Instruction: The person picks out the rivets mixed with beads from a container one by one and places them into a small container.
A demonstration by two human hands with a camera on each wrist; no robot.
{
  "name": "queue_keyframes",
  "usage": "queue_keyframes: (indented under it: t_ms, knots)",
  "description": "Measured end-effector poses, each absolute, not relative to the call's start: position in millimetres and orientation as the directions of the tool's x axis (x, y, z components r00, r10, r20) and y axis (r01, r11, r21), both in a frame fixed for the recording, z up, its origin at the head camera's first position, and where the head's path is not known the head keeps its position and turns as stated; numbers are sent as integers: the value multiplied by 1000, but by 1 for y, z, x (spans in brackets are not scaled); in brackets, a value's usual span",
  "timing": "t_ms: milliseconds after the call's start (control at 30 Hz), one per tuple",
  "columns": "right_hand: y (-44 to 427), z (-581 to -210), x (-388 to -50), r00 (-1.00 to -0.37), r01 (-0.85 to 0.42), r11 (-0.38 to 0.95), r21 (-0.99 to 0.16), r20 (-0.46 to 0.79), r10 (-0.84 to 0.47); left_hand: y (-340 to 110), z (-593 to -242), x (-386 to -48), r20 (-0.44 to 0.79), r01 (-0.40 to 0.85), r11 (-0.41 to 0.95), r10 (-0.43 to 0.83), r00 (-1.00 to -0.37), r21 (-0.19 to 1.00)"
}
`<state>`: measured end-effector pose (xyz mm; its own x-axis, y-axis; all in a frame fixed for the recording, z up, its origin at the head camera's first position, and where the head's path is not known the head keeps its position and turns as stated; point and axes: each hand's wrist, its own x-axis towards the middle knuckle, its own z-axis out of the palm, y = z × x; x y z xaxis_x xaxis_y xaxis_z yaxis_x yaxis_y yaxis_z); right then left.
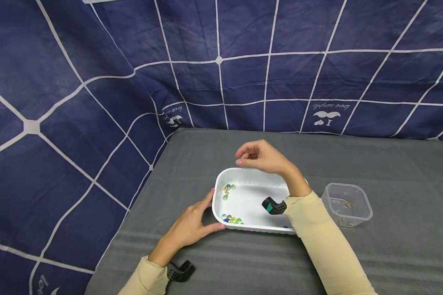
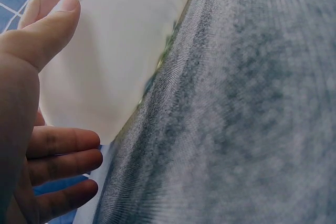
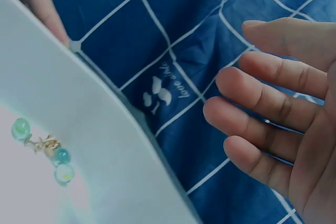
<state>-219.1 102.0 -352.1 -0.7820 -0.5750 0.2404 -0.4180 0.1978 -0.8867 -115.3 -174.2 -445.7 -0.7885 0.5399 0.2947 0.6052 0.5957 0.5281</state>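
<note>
A white tray [image 1: 251, 205] holds glass marbles [image 1: 231, 219] in green, blue and amber tones. Most of those seen lie at its left end, in two groups. Small gold-coloured pieces [image 3: 48, 142] lie among the upper group; their kind is unclear. My left hand [image 1: 192, 224] touches the tray's left end, thumb by the near corner and index finger along the side. Its other fingers [image 2: 65, 163] stretch out loosely. Above the tray's far edge, my right hand [image 1: 262, 156] hovers with loosely bent fingers and holds nothing visible. The right forearm hides part of the tray.
To the right of the tray stands a clear plastic container [image 1: 367, 213] with a few small gold-coloured pieces inside. Grey cloth [image 1: 266, 262] covers the table. A blue checked curtain [image 1: 243, 82] hangs behind and at the left. Each wrist wears a black device.
</note>
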Motion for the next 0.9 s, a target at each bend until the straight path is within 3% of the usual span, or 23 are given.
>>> queue_keyframes:
  t_ms: [567,900]
  knots:
    - [87,-372,-228,-715,-371,316,-873,51,-698,-175,-447,-115,304,612,591,542,-784,526]
    - [80,-380,-229,-690,-412,381,-828,10,-724,-175,-447,-116,307,615,593,543,-782,520]
